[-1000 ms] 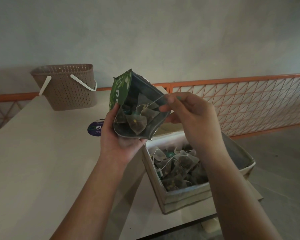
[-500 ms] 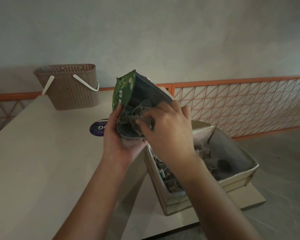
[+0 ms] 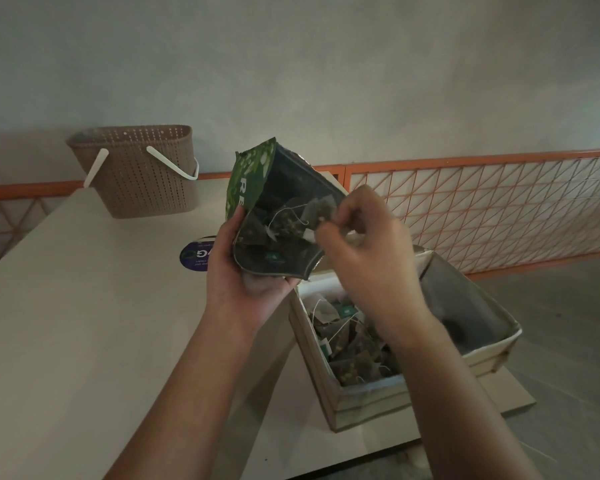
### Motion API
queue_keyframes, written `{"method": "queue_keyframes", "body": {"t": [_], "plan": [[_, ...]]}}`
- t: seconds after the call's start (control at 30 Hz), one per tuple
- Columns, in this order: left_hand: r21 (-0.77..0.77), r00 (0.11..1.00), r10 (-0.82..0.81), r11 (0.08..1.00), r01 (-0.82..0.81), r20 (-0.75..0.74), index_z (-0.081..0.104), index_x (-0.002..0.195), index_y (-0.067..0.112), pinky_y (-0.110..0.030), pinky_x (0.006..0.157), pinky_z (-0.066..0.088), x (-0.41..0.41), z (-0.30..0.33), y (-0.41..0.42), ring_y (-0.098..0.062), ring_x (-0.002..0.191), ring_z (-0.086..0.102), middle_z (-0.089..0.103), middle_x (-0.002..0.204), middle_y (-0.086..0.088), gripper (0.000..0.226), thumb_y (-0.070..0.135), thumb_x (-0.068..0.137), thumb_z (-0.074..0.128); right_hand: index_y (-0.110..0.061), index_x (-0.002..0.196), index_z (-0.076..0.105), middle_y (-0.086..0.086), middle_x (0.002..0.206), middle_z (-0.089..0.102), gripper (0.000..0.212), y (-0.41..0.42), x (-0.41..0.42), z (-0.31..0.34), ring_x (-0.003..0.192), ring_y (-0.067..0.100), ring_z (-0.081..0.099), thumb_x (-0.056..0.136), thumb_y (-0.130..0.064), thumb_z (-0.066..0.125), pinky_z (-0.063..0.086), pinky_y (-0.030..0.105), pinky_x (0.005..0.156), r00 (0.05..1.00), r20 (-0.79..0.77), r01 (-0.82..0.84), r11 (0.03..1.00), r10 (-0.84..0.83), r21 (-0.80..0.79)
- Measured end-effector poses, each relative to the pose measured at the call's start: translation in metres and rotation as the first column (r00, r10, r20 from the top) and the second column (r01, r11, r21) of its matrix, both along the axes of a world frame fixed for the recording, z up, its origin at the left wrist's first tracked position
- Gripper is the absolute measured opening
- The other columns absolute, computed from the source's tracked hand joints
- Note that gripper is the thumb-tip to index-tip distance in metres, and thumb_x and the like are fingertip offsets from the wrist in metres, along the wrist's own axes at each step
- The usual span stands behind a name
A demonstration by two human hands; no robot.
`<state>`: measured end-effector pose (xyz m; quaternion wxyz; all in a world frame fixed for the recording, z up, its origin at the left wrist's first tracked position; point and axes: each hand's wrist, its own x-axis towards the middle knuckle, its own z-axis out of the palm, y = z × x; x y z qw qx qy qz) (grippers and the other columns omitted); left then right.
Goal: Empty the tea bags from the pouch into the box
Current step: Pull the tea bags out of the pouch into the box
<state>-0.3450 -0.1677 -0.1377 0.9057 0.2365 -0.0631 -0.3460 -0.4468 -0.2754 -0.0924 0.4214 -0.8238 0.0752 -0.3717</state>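
Observation:
My left hand [image 3: 246,268] grips a dark green pouch [image 3: 278,202] from below, its open mouth tilted towards me above the table. Several pyramid tea bags with strings lie inside it. My right hand [image 3: 364,244] is at the pouch's mouth, its fingertips pinched on one tea bag [image 3: 321,211] at the right edge. Below and to the right stands the open cardboard box [image 3: 368,401], with several tea bags [image 3: 354,348] heaped in its near half. My right forearm crosses over the box.
A brown perforated basket [image 3: 142,174] with white handles stands at the table's far left. A round purple sticker [image 3: 196,256] lies behind my left hand. An orange mesh railing [image 3: 482,209] runs along the far side. The table edge [image 3: 361,459] is just below the box.
My right hand went from holding a string at the pouch's rim, reached into the pouch, and now is drawing back with a tea bag pinched. The pouch stays in my left hand.

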Motion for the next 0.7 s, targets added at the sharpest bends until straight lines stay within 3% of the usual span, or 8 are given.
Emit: {"method": "queue_keyframes", "body": {"t": [0.07,0.17,0.23,0.3,0.43,0.5,0.57,0.7], "plan": [[-0.004,1.000,0.000,1.000,0.000,0.001,0.061,0.139,0.022,-0.042,0.090,0.057,0.001,-0.001,-0.001,-0.032,0.119,0.065,0.065,0.137,-0.011,0.052,0.050,0.096,0.054,-0.015,0.081,0.050,0.004,0.069,0.053,0.012,-0.005,-0.009,0.003,0.058,0.018,0.050,0.082,-0.014,0.062,0.047,0.035,0.055,0.998,0.030,-0.058,0.993,0.055,0.100],[0.000,1.000,0.004,1.000,-0.004,-0.006,0.059,0.141,0.023,-0.045,0.101,0.051,0.003,-0.003,-0.001,-0.035,0.129,0.058,0.062,0.141,-0.012,0.054,0.050,0.095,0.055,-0.012,0.088,0.050,0.025,0.083,0.057,0.011,-0.010,-0.018,0.003,0.076,0.044,0.059,0.083,-0.010,0.059,0.051,0.056,0.065,0.987,0.137,-0.121,0.957,0.087,0.265],[-0.004,1.000,0.003,1.000,-0.003,-0.005,0.059,0.142,0.024,-0.045,0.101,0.050,0.004,-0.004,-0.001,-0.035,0.128,0.058,0.061,0.142,-0.012,0.054,0.050,0.094,0.055,-0.014,0.094,0.050,0.029,0.087,0.056,0.010,-0.011,-0.021,0.002,0.076,0.045,0.056,0.088,-0.010,0.056,0.050,0.055,0.066,0.978,0.182,-0.154,0.934,0.099,0.321],[-0.003,1.000,-0.002,1.000,0.002,0.004,0.059,0.141,0.024,-0.044,0.098,0.051,0.004,-0.005,-0.002,-0.034,0.125,0.061,0.063,0.140,-0.010,0.054,0.051,0.095,0.054,-0.016,0.100,0.052,0.027,0.079,0.053,0.011,-0.013,-0.024,0.000,0.066,0.038,0.049,0.091,-0.010,0.055,0.045,0.045,0.058,0.978,0.193,-0.144,0.935,0.084,0.325],[0.015,1.000,0.006,1.000,-0.006,0.017,0.060,0.140,0.023,-0.047,0.104,0.048,0.004,-0.005,-0.003,-0.034,0.128,0.058,0.062,0.141,-0.011,0.055,0.051,0.093,0.055,-0.018,0.094,0.061,0.002,0.052,0.041,0.007,-0.019,-0.024,-0.006,0.048,0.007,0.035,0.089,-0.013,0.058,0.031,0.018,0.047,0.996,0.087,-0.031,0.983,0.015,0.183],[0.018,1.000,0.014,1.000,-0.014,0.026,0.061,0.140,0.022,-0.048,0.109,0.044,0.004,-0.005,-0.004,-0.036,0.130,0.057,0.061,0.141,-0.012,0.056,0.050,0.092,0.056,-0.021,0.083,0.064,-0.008,0.049,0.046,0.007,-0.022,-0.022,-0.011,0.044,0.005,0.038,0.088,-0.023,0.060,0.032,0.019,0.047,1.000,-0.023,0.022,0.998,-0.021,0.058],[0.013,0.999,0.014,1.000,-0.015,0.033,0.060,0.140,0.020,-0.047,0.108,0.045,0.004,-0.005,-0.003,-0.035,0.131,0.056,0.061,0.142,-0.013,0.055,0.050,0.094,0.053,-0.021,0.071,0.064,-0.007,0.053,0.056,0.019,-0.023,-0.019,-0.019,0.047,0.009,0.048,0.088,-0.029,0.062,0.042,0.029,0.048,0.994,-0.091,0.056,0.998,-0.058,-0.028],[0.001,1.000,-0.019,1.000,0.019,0.019,0.056,0.144,0.019,-0.046,0.101,0.051,0.004,-0.004,-0.003,-0.032,0.133,0.054,0.059,0.145,-0.011,0.058,0.050,0.095,0.052,-0.019,0.068,0.065,-0.008,0.075,0.058,0.021,-0.020,-0.012,-0.031,0.073,0.015,0.056,0.085,-0.030,0.068,0.048,0.032,0.062,0.981,-0.022,0.184,0.957,-0.194,-0.225]]}}
